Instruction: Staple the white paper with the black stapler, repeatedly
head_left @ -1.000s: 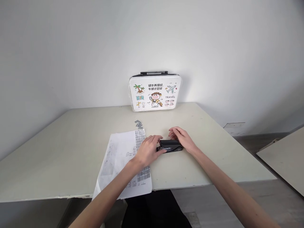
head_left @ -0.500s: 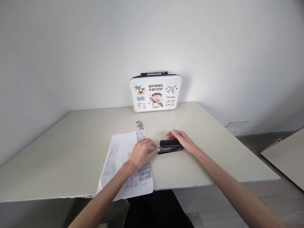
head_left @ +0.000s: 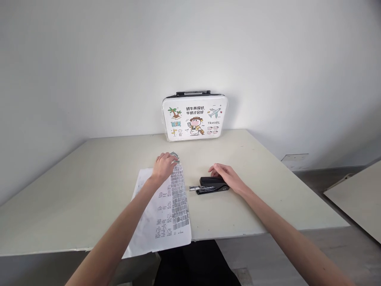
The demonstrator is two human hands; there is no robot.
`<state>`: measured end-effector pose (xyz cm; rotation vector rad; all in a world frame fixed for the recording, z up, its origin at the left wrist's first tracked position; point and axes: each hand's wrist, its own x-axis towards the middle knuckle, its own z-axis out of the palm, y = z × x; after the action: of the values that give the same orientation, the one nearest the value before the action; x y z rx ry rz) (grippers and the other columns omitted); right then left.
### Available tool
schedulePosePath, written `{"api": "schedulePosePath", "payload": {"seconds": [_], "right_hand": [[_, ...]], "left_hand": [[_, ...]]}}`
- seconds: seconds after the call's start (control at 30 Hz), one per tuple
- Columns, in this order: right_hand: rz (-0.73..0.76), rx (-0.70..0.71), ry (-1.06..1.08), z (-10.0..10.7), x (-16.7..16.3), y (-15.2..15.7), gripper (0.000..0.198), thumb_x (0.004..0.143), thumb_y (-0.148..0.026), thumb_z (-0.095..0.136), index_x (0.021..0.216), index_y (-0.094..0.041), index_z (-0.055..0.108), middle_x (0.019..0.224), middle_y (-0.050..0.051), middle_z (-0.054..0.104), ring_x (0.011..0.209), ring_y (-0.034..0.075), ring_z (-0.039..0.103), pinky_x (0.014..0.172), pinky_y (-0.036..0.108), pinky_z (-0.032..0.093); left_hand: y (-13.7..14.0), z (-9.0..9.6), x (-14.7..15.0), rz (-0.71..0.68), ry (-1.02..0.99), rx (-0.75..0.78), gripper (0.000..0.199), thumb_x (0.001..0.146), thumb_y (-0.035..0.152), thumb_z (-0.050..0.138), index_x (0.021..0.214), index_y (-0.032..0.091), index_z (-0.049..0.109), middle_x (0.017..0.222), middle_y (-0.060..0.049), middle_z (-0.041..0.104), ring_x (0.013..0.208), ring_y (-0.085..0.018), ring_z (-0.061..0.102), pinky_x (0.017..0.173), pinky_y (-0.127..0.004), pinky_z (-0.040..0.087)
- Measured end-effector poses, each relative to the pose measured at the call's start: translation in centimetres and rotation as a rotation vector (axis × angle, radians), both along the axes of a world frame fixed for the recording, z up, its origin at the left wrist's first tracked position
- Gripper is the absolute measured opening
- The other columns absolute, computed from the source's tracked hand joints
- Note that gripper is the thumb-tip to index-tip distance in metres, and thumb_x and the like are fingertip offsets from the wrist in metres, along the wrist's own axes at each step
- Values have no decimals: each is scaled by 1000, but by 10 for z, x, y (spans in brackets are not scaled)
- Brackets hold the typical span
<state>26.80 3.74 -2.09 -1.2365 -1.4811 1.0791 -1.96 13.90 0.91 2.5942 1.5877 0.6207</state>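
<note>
My left hand is over the far right corner of the printed paper, thumb and forefinger pinching at a small pile of grey staple strips. Its fingers partly cover the pile. A black stapler lies on the table to the right of the paper, its silver staple tray sticking out of the front end toward the left. My right hand holds the stapler's rear end, palm behind it and fingers curved along the far side.
A white case with cartoon prints and a black handle stands against the wall at the back of the pale table. The paper hangs slightly over the table's front edge. A wall socket plate is at the right.
My left hand has let go of the stapler's front and moved away and left to the staple strips. The staple tray now sticks further out. My right hand has stayed at the stapler.
</note>
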Motion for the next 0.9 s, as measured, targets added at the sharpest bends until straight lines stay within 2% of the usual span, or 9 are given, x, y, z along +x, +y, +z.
{"api": "schedulePosePath", "payload": {"seconds": [0.1,0.27,0.4,0.47,0.6,0.67,0.77,0.9], "right_hand": [[-4,2,5,0,0,1,58,95,-76,49,88,-23,72,78,3,66,78,20,61,77,32,48],[-5,4,20,-1,1,3,57,94,-76,51,87,-23,71,76,2,66,75,20,60,75,32,47],[-1,3,24,-1,1,3,55,95,-75,51,88,-23,72,77,2,66,76,19,60,77,33,47],[1,1,24,-1,1,3,55,95,-74,51,88,-24,72,77,2,66,76,19,60,78,33,47],[2,-6,21,-1,1,3,54,94,-74,53,89,-24,72,78,2,67,77,19,60,77,32,47],[3,-11,21,-1,1,2,53,94,-73,54,89,-24,72,79,2,67,77,19,60,77,32,47],[5,-18,20,-2,2,2,52,94,-73,55,90,-24,72,79,2,67,78,18,60,77,32,47],[5,-23,12,-1,2,1,53,93,-74,55,90,-23,72,80,2,68,78,19,59,76,32,47]], "left_hand": [[15,-4,4,12,26,-12,11,91,18,68,92,24,77,102,-11,70,112,-33,61,98,-46,46],[20,-7,5,2,-4,-40,8,90,18,68,85,22,74,106,-12,70,117,-35,58,102,-47,43],[16,-3,5,-8,-96,-88,10,92,17,63,87,21,71,107,-12,72,119,-34,59,106,-48,40],[11,-1,5,-11,-166,-132,12,96,21,58,95,21,70,107,-11,72,114,-32,62,103,-47,44],[-9,5,7,-22,-334,-295,27,103,33,46,118,20,65,113,-10,72,89,-23,70,77,-36,54],[-23,8,9,-41,-409,-401,34,103,38,44,123,19,64,105,-9,73,82,-21,71,70,-33,55],[-47,15,12,-97,-480,-543,43,102,47,47,124,17,68,93,-7,74,83,-20,71,76,-32,57],[-73,26,14,-173,-733,-848,44,94,54,65,113,16,75,103,-9,72,91,-18,67,91,-34,55]]}}
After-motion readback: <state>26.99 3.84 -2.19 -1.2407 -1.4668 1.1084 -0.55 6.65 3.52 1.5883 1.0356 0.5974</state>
